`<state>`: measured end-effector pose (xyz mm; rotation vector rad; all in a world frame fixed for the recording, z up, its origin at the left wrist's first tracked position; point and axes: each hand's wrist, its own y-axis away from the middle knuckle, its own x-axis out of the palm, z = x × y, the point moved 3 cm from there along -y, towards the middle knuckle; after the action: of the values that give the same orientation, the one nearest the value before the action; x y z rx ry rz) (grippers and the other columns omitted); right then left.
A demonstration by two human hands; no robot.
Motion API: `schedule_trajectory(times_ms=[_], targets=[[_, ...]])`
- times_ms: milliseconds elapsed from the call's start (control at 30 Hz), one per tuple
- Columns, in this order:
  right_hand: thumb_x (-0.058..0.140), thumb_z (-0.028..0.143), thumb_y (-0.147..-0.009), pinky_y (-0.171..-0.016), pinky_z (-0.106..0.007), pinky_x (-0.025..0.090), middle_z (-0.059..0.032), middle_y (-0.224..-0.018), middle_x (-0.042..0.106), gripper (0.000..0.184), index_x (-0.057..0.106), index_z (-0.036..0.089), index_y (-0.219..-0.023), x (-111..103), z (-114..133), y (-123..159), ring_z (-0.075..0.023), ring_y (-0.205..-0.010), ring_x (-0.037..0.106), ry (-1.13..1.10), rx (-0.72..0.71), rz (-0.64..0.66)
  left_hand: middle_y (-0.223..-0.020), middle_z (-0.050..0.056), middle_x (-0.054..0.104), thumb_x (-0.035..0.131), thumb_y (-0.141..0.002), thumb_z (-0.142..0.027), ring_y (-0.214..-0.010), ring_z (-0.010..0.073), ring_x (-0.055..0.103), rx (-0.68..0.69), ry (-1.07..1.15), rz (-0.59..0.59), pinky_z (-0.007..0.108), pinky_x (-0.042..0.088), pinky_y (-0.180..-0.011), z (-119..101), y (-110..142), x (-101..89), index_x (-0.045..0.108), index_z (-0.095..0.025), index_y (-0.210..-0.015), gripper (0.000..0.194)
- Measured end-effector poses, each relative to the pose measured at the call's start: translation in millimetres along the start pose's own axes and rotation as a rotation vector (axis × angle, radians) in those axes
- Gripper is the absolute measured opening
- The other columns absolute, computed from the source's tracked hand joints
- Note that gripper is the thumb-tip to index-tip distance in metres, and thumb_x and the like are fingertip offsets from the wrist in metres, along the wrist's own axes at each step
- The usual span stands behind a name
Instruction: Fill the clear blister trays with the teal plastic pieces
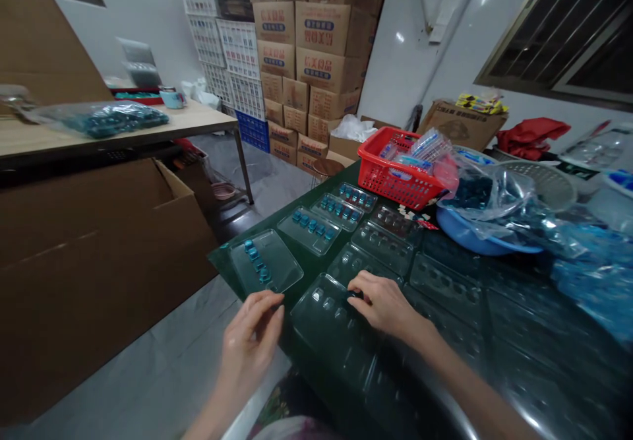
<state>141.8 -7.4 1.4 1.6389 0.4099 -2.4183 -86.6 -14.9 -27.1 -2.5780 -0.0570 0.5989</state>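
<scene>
Clear plastic blister tray (316, 314) with rows of little moulded pockets is what's right under the hands, lying flat near the front edge of a glossy dark green tabletop (309, 192). A small dark teal piece (354, 293) sits at the tray's upper edge, right at the fingertips of the right hand (383, 305). That hand is half closed, with the fingers curled down over the piece, but I can't tell if it's really pinching it or just touching it (the fingers hide most of it). The left hand (250, 341) is looser, fingers together and gently curved, with nothing visible in it, and its fingertips are just beside the lower corner of a second clear tray (281, 262) holding a short row of teal pieces (257, 262). Further up the table there are more clear trays with teal pieces in them, then a red plastic basket (395, 176) stuffed with bagged items, and a blue plastic basin (475, 239) with a clear bag of dark teal pieces (475, 192) on it. Stacked cardboard cartons (316, 51) fill the back of the room.
</scene>
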Motion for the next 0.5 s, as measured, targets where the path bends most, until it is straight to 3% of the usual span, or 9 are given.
schedule_trajectory(times_ms=[100, 200, 267, 367, 500], targets=[[0.053, 0.02, -0.075, -0.054, -0.022, 0.035, 0.0031, -0.064, 0.053, 0.003, 0.055, 0.02, -0.077, -7.9, 16.1, -0.7, -0.0102, -0.056, 0.048, -0.224, 0.024, -0.011, -0.095, 0.005, 0.052, 0.05, -0.076, -0.011, -0.082, 0.0153, 0.053, 0.038, 0.089, 0.157, 0.024, 0.042, -0.066, -20.7, -0.4, 13.2, 0.057, -0.022, -0.096, 0.024], [0.054, 0.022, -0.075, -0.047, -0.019, 0.033, 0.0055, -0.056, 0.049, 0.003, 0.055, 0.019, -0.075, -6.5, 36.0, -1.8, -0.0082, -0.05, 0.045, -0.55, 0.047, 0.114, -0.093, 0.006, 0.052, 0.049, -0.076, -0.01, -0.077, 0.0139, 0.052, 0.073, 0.161, 0.267, 0.024, 0.042, -0.063, -33.7, 2.8, 21.3, 0.055, -0.022, -0.103, 0.03], [0.056, 0.023, -0.074, -0.045, -0.018, 0.034, 0.0055, -0.056, 0.051, 0.005, 0.055, 0.018, -0.074, 0.5, 45.7, -3.2, -0.0076, -0.05, 0.046, -0.773, 0.098, 0.191, -0.09, 0.006, 0.052, 0.05, -0.075, -0.01, -0.074, 0.0134, 0.051, 0.074, 0.191, 0.282, 0.024, 0.041, -0.061, -36.1, 6.3, 21.9, 0.056, -0.021, -0.1, 0.028], [0.058, 0.022, -0.071, -0.046, -0.018, 0.038, 0.0051, -0.057, 0.052, 0.008, 0.054, 0.017, -0.073, 16.1, 54.3, -7.6, -0.0075, -0.049, 0.049, -1.023, 0.192, 0.192, -0.084, 0.005, 0.053, 0.05, -0.075, -0.011, -0.069, 0.0125, 0.05, 0.017, 0.221, 0.268, 0.023, 0.039, -0.059, -33.4, 11.7, 19.0, 0.058, -0.02, -0.09, 0.019], [0.06, 0.019, -0.069, -0.049, -0.018, 0.042, 0.0026, -0.065, 0.058, 0.015, 0.057, 0.016, -0.083, 32.2, 64.4, -14.0, -0.0074, -0.052, 0.052, -1.127, 0.241, 0.132, -0.075, 0.003, 0.053, 0.051, -0.076, -0.018, -0.064, 0.0112, 0.047, -0.219, 0.331, 0.208, 0.022, 0.036, -0.056, -20.7, 15.2, 14.2, 0.058, -0.017, -0.074, 0.007]])
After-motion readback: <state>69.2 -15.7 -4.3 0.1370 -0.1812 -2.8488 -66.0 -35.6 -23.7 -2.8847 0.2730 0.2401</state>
